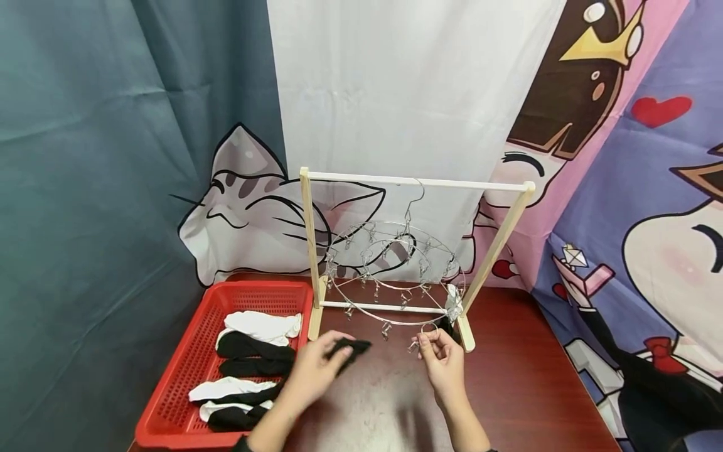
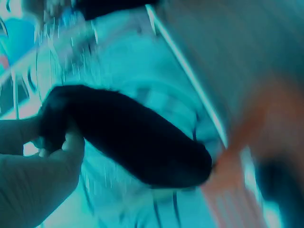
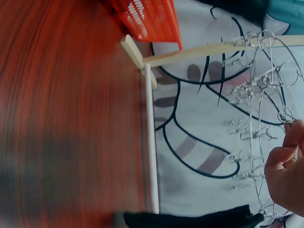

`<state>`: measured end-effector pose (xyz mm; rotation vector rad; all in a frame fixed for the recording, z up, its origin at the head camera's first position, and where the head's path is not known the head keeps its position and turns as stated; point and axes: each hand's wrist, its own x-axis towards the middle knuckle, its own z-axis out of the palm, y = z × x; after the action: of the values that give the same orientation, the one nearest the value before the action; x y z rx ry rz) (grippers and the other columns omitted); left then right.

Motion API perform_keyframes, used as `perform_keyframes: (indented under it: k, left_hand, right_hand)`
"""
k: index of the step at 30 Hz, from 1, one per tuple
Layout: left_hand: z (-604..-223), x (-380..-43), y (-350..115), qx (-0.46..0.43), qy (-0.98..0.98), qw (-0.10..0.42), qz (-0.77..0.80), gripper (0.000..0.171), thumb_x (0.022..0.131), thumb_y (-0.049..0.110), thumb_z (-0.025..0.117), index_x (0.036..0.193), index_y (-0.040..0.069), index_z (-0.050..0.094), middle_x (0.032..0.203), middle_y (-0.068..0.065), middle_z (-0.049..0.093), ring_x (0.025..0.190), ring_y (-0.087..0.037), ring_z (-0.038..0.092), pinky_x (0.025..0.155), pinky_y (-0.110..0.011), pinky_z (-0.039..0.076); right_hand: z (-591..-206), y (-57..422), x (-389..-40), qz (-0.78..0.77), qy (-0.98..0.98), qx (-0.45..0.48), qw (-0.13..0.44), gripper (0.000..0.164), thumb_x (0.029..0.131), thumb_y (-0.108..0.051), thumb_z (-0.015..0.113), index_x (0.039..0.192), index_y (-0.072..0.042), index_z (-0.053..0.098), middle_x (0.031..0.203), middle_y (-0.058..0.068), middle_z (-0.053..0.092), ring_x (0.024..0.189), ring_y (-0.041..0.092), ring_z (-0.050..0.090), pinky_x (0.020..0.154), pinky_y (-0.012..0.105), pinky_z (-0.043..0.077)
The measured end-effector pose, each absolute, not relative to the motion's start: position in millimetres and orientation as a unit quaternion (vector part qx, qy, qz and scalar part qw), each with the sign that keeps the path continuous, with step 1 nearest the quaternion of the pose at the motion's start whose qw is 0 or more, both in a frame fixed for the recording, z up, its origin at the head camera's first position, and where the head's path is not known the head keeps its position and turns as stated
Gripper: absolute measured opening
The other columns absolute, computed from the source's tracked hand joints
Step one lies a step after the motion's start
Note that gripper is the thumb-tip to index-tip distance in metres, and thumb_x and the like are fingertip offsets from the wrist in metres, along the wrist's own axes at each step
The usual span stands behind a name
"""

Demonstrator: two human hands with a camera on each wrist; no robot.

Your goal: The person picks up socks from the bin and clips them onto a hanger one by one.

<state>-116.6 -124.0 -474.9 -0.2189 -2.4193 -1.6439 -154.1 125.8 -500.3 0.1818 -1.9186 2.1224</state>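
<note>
My left hand [image 1: 316, 370] pinches a black sock [image 1: 349, 351] between thumb and fingers, to the right of the red basket. In the left wrist view the sock [image 2: 128, 133] stretches out from the fingertips [image 2: 71, 147]. A round wire clip hanger [image 1: 390, 322] hangs by its hook [image 1: 417, 194] from a rack's top bar, with small metal clips around it. At the hanger's front right edge, my right hand [image 1: 446, 364] pinches a clip [image 1: 414, 345] by its wire ring [image 1: 429, 326]. Beside that hand, a black sock [image 3: 190, 220] and a white sock [image 1: 454, 302] hang from the hanger.
The red plastic basket [image 1: 169, 370] at the left holds several black and white socks [image 1: 257, 355]. A wooden rack [image 1: 310, 232] with white bars stands at the back of the brown table [image 1: 525, 376]. Printed curtains [image 1: 440, 81] hang close behind it.
</note>
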Motion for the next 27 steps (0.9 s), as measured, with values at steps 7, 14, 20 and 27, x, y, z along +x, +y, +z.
perform_keyframes:
  k: [7,14,20,27]
  left_hand:
    - [-492,-127,-64,-0.049,-0.728,0.018,-0.683,0.021,0.094,0.013,0.072,0.107,-0.003,0.068,0.094,-0.016,0.077,0.071,-0.013,0.071,0.060,-0.021,0.054]
    - [-493,-126,-39,-0.015,-0.642,-0.076,-0.763,0.024,0.100,0.013,0.061,0.115,-0.005,0.060,0.098,-0.015,0.075,0.074,-0.013,0.070,0.062,-0.021,0.053]
    - [-492,-127,-40,-0.052,-0.668,-0.070,-0.739,0.020,0.101,0.010,0.057,0.118,0.002,0.062,0.110,-0.011,0.070,0.076,-0.006,0.059,0.056,-0.018,0.042]
    - [-495,-128,-38,-0.120,-0.755,0.052,-0.642,0.018,0.100,0.014,0.064,0.118,0.015,0.067,0.098,-0.005,0.076,0.045,0.001,0.043,0.041,-0.015,0.039]
  right_hand:
    - [-500,113,-149,0.734,-0.653,0.102,0.156,0.010,0.096,0.005,0.063,0.090,0.013,0.062,0.083,-0.001,0.074,0.057,0.003,0.051,0.048,0.015,0.041]
    - [-505,108,-148,0.731,-0.641,0.125,0.199,0.007,0.092,0.013,0.063,0.088,0.008,0.065,0.088,0.019,0.071,0.084,0.013,0.070,0.075,0.020,0.055]
    - [-505,111,-150,0.723,-0.650,0.124,0.196,0.006,0.093,0.012,0.062,0.089,0.008,0.065,0.088,0.020,0.070,0.084,0.011,0.067,0.073,0.019,0.053]
    - [-506,117,-149,0.709,-0.686,0.091,0.134,0.012,0.099,-0.001,0.061,0.101,0.011,0.063,0.095,0.015,0.069,0.089,0.008,0.066,0.080,0.019,0.052]
